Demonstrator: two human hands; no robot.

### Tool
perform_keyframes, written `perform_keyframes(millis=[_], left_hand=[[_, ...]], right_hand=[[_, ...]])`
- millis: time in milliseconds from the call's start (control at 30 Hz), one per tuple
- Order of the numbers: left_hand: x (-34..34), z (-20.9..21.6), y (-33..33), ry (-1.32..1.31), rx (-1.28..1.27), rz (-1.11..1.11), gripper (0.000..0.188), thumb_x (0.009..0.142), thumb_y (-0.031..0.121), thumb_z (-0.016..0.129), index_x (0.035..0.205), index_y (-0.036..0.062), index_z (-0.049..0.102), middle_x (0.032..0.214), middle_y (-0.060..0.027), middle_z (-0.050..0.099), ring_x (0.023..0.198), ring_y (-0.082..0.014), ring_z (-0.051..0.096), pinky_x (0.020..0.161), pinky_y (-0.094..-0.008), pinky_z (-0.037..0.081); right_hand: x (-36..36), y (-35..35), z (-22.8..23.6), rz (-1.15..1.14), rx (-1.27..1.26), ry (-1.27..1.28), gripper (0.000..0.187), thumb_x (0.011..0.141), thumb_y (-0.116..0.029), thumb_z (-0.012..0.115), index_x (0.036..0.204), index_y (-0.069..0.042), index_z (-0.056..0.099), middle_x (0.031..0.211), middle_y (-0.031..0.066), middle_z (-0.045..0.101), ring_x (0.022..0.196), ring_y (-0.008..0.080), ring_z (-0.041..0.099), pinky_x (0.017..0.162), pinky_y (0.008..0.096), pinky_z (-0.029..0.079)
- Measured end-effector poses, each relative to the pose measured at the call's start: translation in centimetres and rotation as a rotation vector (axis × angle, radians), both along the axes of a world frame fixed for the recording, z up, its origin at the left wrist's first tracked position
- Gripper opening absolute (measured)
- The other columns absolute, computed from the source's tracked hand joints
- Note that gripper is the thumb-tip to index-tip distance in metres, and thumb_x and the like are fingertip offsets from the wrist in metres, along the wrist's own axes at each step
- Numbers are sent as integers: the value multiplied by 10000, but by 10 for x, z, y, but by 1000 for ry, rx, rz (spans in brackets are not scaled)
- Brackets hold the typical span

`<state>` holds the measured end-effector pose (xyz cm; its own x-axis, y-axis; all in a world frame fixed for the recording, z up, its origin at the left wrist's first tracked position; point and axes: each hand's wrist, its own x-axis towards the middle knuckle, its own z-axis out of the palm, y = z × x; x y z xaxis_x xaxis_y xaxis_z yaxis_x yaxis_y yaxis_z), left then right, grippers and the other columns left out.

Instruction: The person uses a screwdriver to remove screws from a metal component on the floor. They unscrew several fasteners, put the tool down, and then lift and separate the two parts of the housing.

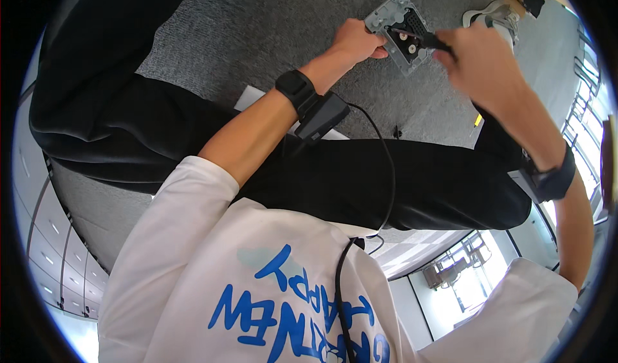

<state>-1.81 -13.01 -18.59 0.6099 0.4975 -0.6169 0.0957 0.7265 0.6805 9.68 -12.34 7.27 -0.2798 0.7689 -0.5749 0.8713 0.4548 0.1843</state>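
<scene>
Sitting cross-legged on a grey carpet (270,22), the person works on a small metal mounting plate (390,15) with a black insert (407,36) that lies on the floor at about one o'clock in the view.

The left hand (355,41) rests at the plate's nine o'clock edge, fingers curled and pressed against the metal rim, pinning it rather than gripping around it. A black wrist strap (296,87) with a dark box (322,115) sits on that forearm, and a thin black cable (389,170) runs from it back toward the chest.

The right hand (484,64) comes in from three o'clock, its fingers closed tightly around a dark tool handle (432,41) whose tip meets the black insert; the kind of tool cannot be told, since the fist hides most of it. Judging from this, the step goes best if the left hand keeps the plate flat and steady while the tool stays square to the insert, so that it does not slip.

At two o'clock from the plate lies a pale bundle of cable or strap (496,10), near but not touching. A flat white sheet (250,96) lies under the left forearm. The person's black trousers (360,183) cross the middle of the view, and the raised knee near the right elbow may crowd that arm.
</scene>
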Motion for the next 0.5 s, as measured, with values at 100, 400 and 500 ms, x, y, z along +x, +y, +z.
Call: perform_keyframes(millis=[100,400,500], left_hand=[[-1,5,2,22,-1,-6,186,885,95,736,957,-76,724,871,-152,772,710,-212,771,681,-269,605],[-8,15,7,32,34,-61,197,891,89,733,963,-93,727,844,-162,767,715,-207,768,683,-288,617],[-14,14,11,11,37,-76,200,893,87,731,971,-97,730,842,-169,765,720,-204,765,677,-291,624]], right_hand=[[10,3,2,-423,-128,85,199,870,-166,706,1004,-22,734,802,191,708,710,396,706,682,458,574],[-30,27,12,-1023,-327,80,303,919,-247,667,1003,40,713,707,182,670,593,280,686,626,394,568],[-13,40,16,-1148,-358,217,380,894,-241,676,1124,59,633,670,144,634,520,221,625,577,360,542]])
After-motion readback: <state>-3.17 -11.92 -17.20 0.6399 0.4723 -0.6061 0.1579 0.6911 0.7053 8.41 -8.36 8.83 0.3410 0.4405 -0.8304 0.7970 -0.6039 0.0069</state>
